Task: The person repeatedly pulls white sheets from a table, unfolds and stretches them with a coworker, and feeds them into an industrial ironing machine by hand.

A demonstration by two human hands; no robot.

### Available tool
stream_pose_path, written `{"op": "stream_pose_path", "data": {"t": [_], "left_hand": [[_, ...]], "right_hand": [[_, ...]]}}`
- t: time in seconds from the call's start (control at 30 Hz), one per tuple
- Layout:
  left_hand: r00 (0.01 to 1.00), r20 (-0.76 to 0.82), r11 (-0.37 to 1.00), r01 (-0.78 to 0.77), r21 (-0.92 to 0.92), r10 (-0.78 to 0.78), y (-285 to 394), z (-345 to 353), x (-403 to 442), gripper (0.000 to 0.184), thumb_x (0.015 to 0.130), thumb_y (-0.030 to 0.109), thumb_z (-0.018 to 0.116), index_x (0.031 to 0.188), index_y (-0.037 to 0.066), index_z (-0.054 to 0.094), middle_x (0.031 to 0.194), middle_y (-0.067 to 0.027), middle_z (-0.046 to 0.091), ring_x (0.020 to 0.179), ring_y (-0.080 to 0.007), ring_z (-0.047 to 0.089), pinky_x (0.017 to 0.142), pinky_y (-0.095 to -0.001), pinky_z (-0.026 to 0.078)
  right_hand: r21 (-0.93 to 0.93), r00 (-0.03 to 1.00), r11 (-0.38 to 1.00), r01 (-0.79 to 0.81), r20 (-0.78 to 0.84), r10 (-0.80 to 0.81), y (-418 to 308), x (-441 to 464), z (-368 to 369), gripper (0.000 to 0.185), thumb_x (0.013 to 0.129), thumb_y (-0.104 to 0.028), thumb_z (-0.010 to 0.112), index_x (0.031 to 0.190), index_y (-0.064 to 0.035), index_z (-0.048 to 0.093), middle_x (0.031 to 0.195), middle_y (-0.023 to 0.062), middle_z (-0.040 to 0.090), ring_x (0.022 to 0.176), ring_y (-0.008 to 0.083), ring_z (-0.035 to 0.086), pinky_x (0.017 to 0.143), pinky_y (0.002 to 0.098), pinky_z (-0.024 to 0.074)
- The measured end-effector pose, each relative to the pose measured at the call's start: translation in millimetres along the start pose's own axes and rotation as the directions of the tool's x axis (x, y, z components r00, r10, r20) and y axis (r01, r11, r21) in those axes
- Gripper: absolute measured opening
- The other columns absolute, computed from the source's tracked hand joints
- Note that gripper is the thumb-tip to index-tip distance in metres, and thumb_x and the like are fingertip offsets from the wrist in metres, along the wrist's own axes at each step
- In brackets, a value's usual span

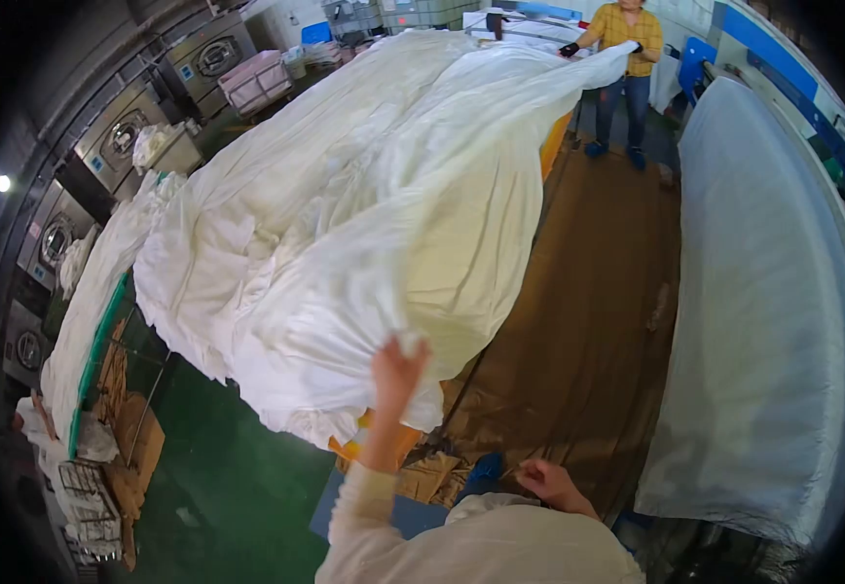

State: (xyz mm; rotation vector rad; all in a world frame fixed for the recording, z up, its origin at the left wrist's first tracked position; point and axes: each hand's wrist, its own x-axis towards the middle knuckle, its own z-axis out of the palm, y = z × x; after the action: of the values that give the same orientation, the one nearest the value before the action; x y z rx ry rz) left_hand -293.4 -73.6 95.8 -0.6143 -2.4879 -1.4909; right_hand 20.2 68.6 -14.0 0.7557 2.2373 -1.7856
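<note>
A large white sheet [345,234] lies in folds over a long heap of white linen, its near part smeared by motion. My left hand [400,370] reaches forward with the arm stretched out, its fingers closed on the near edge of this sheet. Low in the view, close to my body, my right hand [551,484] hovers above brown cloth with its fingers curled in, and I see nothing in them. At the far end, a person in a yellow checked shirt [621,39] holds up the sheet's far corner with dark-gloved hands.
Brown cloth [588,292] covers the floor strip right of the heap. A long white padded surface [763,311] of a machine borders it. Left are a green-edged rack [101,341] with linen, front-loading washers [121,131] and a pink cart [255,83]. Green floor [228,487] shows at near left.
</note>
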Motion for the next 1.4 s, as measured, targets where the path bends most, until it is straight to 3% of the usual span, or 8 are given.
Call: {"op": "stream_pose_path", "data": {"t": [0.2, 0.33, 0.57, 0.77, 1.1, 1.23, 1.3, 1.4], "left_hand": [[0.974, 0.228, 0.821, 0.143, -0.553, -0.016, 121.8, 27.3, -81.7, 0.025, 0.079, 0.019, 0.064, 0.093, 0.001, 0.055, 0.065, -0.0107, 0.055, 0.054, -0.0237, 0.053, 0.053, -0.0294, 0.044], [0.856, 0.517, 0.934, 0.182, -0.308, 0.004, 116.1, 33.3, -81.4, 0.025, 0.079, 0.011, 0.063, 0.100, 0.000, 0.054, 0.079, -0.0083, 0.057, 0.073, -0.0145, 0.055, 0.068, -0.0254, 0.045], [0.910, -0.261, 0.844, -0.150, 0.516, 0.321, 0.3, -17.4, 7.5, 0.065, 0.061, 0.018, 0.074, 0.118, 0.005, 0.047, 0.119, -0.0175, 0.048, 0.110, -0.0346, 0.044, 0.097, -0.0463, 0.026], [0.946, 0.177, 0.664, -0.317, 0.677, 0.271, -106.2, -31.2, 9.1, 0.041, 0.071, 0.028, 0.066, 0.102, 0.004, 0.055, 0.098, -0.0172, 0.056, 0.094, -0.0342, 0.051, 0.087, -0.0455, 0.034], [0.883, 0.306, 0.921, -0.386, 0.041, 0.357, 1.2, 60.3, -90.9, 0.017, 0.081, 0.014, 0.054, 0.069, 0.002, 0.053, 0.056, -0.0164, 0.051, 0.052, -0.0361, 0.051, 0.053, -0.0405, 0.042], [0.596, 0.803, 0.161, 0.795, -0.585, -0.027, 87.1, 107.8, -134.2, 0.023, 0.092, 0.017, 0.048, 0.076, 0.000, 0.050, 0.061, 0.0019, 0.043, 0.057, -0.0065, 0.039, 0.049, -0.0254, 0.035], [0.606, 0.651, 0.746, 0.136, -0.652, 0.458, 135.4, 99.5, -140.2, 0.022, 0.093, 0.017, 0.045, 0.080, 0.001, 0.050, 0.061, 0.0022, 0.042, 0.057, -0.0070, 0.040, 0.051, -0.0251, 0.035], [0.540, 0.658, 0.625, 0.280, -0.729, 0.525, 173.2, 108.5, -155.1, 0.023, 0.094, 0.019, 0.044, 0.081, 0.001, 0.049, 0.060, 0.0000, 0.042, 0.055, -0.0090, 0.040, 0.052, -0.0245, 0.034]], "right_hand": [[0.116, 0.840, 0.832, 0.542, -0.104, -0.533, -103.1, 50.9, 7.7, 0.081, 0.071, -0.025, 0.075, 0.133, -0.0034, 0.029, 0.129, 0.0154, 0.040, 0.118, 0.0233, 0.041, 0.095, 0.0315, 0.0363], [0.222, 0.885, 0.858, 0.464, -0.164, -0.436, -107.9, 77.4, 30.2, 0.061, 0.078, -0.023, 0.065, 0.129, -0.0041, 0.035, 0.125, 0.0123, 0.044, 0.114, 0.0220, 0.045, 0.093, 0.0305, 0.0373], [0.802, 0.946, 0.532, 0.272, -0.325, 0.006, -56.5, 94.8, 3.5, 0.038, 0.081, -0.013, 0.051, 0.117, -0.0004, 0.050, 0.105, 0.0072, 0.058, 0.101, 0.0210, 0.054, 0.090, 0.0314, 0.0404], [0.878, 0.935, 0.343, 0.334, -0.356, -0.001, -81.2, 32.7, -8.3, 0.039, 0.082, -0.019, 0.045, 0.114, 0.0018, 0.053, 0.109, 0.0095, 0.060, 0.098, 0.0198, 0.058, 0.085, 0.0307, 0.0442], [0.425, 0.404, 0.252, 0.869, -0.905, 0.134, -111.7, -96.2, -101.2, 0.036, 0.085, -0.025, 0.041, 0.107, 0.0000, 0.055, 0.105, 0.0099, 0.059, 0.095, 0.0197, 0.057, 0.085, 0.0315, 0.0450], [0.238, 0.295, 0.372, 0.897, -0.950, -0.103, -15.3, -138.4, -151.6, 0.036, 0.089, -0.026, 0.039, 0.108, -0.0002, 0.054, 0.104, 0.0083, 0.059, 0.096, 0.0188, 0.056, 0.085, 0.0315, 0.0438], [0.191, 0.237, 0.440, 0.877, -0.970, -0.050, -9.4, -141.9, -157.4, 0.034, 0.091, -0.025, 0.040, 0.109, -0.0004, 0.055, 0.100, 0.0072, 0.059, 0.093, 0.0178, 0.056, 0.081, 0.0307, 0.0438], [0.289, 0.251, 0.389, 0.875, -0.957, 0.148, -31.0, -124.9, -148.3, 0.034, 0.093, -0.025, 0.037, 0.109, -0.0004, 0.055, 0.098, 0.0060, 0.059, 0.091, 0.0167, 0.056, 0.081, 0.0301, 0.0437]]}}
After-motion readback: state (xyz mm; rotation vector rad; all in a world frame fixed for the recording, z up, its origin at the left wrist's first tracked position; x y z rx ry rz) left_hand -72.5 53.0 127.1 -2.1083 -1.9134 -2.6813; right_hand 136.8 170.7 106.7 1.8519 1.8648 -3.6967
